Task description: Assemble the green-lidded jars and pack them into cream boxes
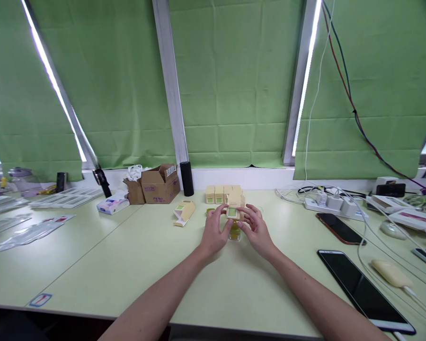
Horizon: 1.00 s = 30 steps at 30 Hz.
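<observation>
My left hand (215,233) and my right hand (258,231) meet over the middle of the table. Between their fingertips is a small cream carton (232,213) with a green square on its face. Both hands are closed on its sides. Directly below it stands a small clear jar (235,232) with yellow-green contents; whether the carton touches it I cannot tell. A green round piece (210,211) lies just behind my left hand, partly hidden. Behind the hands is a row of several cream boxes (219,194). To the left lies an opened, flattened cream carton (185,213).
A cardboard box (160,184), a black cylinder (186,179) and a tissue pack (112,203) stand at the back left. To the right are a power strip (335,205), a phone (341,228), a tablet (364,289), a power bank (391,273) and loose white cables.
</observation>
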Tool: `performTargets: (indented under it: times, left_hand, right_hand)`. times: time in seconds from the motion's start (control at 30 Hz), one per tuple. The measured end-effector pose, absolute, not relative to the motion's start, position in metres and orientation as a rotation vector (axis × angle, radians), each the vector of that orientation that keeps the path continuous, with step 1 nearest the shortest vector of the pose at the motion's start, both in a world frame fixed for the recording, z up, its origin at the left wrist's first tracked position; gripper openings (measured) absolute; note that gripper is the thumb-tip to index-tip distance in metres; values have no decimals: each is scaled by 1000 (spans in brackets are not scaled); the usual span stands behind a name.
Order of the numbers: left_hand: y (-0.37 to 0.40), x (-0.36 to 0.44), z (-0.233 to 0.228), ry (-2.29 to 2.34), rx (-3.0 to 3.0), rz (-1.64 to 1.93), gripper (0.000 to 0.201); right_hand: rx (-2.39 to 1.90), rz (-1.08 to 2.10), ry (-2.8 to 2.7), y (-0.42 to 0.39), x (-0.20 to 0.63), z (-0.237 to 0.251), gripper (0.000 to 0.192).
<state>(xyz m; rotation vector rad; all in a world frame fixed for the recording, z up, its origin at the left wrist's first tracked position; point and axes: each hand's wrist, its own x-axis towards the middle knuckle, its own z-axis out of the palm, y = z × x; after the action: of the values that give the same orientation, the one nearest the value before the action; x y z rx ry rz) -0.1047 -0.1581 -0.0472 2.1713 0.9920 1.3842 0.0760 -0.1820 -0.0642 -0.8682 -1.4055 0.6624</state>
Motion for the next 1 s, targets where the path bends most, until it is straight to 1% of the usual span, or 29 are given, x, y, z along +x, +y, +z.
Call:
performTargets:
  times: [0.13,0.2,0.33,0.43,0.5,0.67,0.8,0.9,1.0]
  left_hand:
    - [-158,-103,-46,1015,2263,1451,43]
    - [-157,-103,-47,1032,2276,1488,43]
    - [-154,-103,-48,1070,2233,1506,46]
    - [-150,-104,-49,1088,2168,1497,41]
    - [-148,-106,-49,1087,2128,1493,38]
    - [-142,-107,-51,1111,1992,1513,36]
    - [-138,-107,-53,1098,1828,1552,47]
    - [-133,-108,-56,1087,1737,1543,55]
    - [-127,-112,-60,1146,1694,1536,54]
  right_hand:
    - [-899,579,-1513,-184,76,-64,41]
    - [-902,546,-1569,-187,75,-63,42]
    - [-885,478,-1613,-194,73,-60,54]
    - [-842,461,-1660,-200,72,-57,63]
    - [-820,466,-1683,-202,71,-55,65]
    - [-734,528,-1711,-204,69,-54,59]
    - [-725,550,-1693,-201,68,-58,54]
    - [-883,446,-1679,-196,70,-63,48]
    - [-1081,284,-1704,-188,73,-72,50]
